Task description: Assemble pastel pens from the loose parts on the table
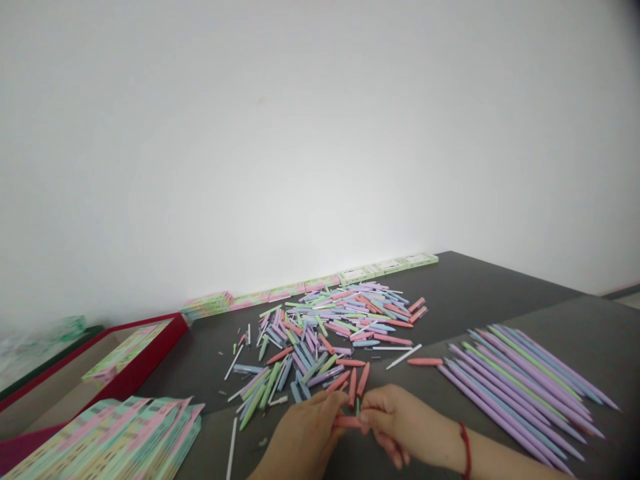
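My left hand (305,433) and my right hand (400,423) meet at the near edge of a dark table (475,293). Both pinch the ends of one short pink pen piece (347,421) held level between them. A red string circles my right wrist. Just beyond my fingers lies a wide heap of pastel pen parts (330,337) in pink, green, blue and purple, with thin white refills among them. A few more pink pieces (357,381) lie right above my fingertips.
A row of long assembled pens (525,383), mostly purple, lies to the right. Stacked pastel cards (115,443) sit at the near left beside a red tray (145,363). Flat boxes (310,287) line the white wall.
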Available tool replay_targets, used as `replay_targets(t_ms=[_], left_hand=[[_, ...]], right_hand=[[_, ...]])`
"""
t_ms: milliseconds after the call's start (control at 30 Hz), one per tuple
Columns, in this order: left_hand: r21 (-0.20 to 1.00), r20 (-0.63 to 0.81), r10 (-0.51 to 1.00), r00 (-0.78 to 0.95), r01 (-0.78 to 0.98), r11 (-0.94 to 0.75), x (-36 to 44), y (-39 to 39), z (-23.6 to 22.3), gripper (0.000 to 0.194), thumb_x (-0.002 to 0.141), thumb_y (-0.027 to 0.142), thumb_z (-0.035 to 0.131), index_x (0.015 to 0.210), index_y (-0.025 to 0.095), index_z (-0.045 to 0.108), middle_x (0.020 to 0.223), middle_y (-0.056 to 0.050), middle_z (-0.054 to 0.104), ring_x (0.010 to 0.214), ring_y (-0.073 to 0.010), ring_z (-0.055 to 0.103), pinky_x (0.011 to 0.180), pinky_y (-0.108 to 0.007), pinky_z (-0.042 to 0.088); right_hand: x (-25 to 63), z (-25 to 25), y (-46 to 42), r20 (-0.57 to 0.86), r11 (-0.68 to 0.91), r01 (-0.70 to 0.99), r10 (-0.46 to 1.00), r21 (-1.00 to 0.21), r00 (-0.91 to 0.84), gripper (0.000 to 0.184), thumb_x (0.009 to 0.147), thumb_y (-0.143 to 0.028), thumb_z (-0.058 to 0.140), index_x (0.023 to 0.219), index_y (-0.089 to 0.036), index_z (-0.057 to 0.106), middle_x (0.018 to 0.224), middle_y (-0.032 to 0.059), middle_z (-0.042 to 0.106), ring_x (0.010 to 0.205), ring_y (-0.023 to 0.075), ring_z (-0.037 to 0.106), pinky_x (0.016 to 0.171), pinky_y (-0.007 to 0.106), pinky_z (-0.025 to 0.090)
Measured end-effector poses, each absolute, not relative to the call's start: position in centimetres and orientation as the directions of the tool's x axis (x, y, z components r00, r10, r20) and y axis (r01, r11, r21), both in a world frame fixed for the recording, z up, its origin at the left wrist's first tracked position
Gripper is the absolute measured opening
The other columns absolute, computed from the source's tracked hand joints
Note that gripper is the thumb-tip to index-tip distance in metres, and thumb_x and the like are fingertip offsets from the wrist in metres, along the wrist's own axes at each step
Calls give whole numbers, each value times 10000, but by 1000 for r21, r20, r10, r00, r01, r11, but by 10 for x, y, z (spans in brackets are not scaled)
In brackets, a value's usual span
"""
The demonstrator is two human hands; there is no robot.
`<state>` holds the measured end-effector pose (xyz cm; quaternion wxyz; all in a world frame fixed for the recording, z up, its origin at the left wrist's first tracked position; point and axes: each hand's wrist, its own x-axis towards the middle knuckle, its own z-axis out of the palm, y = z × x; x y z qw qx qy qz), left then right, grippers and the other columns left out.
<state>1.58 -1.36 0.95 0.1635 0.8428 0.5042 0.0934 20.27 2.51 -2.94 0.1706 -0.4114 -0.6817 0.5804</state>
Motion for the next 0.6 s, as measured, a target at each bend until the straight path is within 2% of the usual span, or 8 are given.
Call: replay_targets(t_ms=[100,167,267,333,400,433,500,600], left_hand=[[271,-44,875,483,848,-454,18,-13,10,182,941,271,433,987,203,596,1006,-74,678,928,-222,627,744,-274,459],[222,-58,884,463,870,-441,18,-13,8,207,947,254,404,926,204,604,946,-73,677,876,-224,634,722,-284,461],[223,-53,892,449,876,-428,19,-12,6,217,946,246,383,925,202,594,949,-77,674,858,-223,635,710,-289,463],[229,-55,891,450,875,-427,19,-12,5,216,945,245,379,929,198,589,960,-81,674,853,-221,636,708,-287,463],[223,-60,888,455,874,-433,19,-12,6,207,943,240,386,934,195,588,960,-81,674,858,-218,635,714,-284,461],[217,-59,886,461,872,-439,19,-12,6,204,943,236,389,933,193,588,955,-79,674,866,-217,633,719,-283,460],[199,-46,881,471,869,-454,19,-13,6,199,947,241,393,932,193,586,952,-75,673,877,-219,628,718,-284,459],[172,-43,877,478,869,-465,19,-13,6,170,944,251,424,920,203,585,949,-61,673,872,-220,631,697,-283,459]], right_hand=[[202,-28,25,-290,-47,383,738,-923,-609,206,857,-319,406,760,-187,531,429,-90,433,312,85,426,336,161,316],[203,-26,25,-253,6,386,746,-923,-616,209,866,-320,401,765,-188,528,443,-84,443,333,87,440,349,162,317],[208,-20,22,-49,268,401,777,-876,-627,97,814,-291,536,789,-197,530,564,-55,538,477,103,525,439,173,352],[211,-18,21,113,463,441,777,-769,-620,97,792,-284,601,787,-205,546,690,-28,606,620,126,570,549,195,383],[212,-18,20,179,543,475,767,-693,-616,149,837,-327,572,754,-204,558,710,-15,626,659,137,574,596,210,386],[211,-20,20,167,538,473,764,-697,-623,202,866,-347,536,730,-200,556,659,-18,614,632,134,571,595,210,388],[210,-24,20,66,444,438,757,-782,-650,264,896,-365,473,712,-192,551,528,-39,550,527,118,550,538,195,388],[207,-28,20,-145,180,386,722,-905,-676,317,920,-371,370,757,-180,564,441,-61,483,389,102,501,423,171,361]])
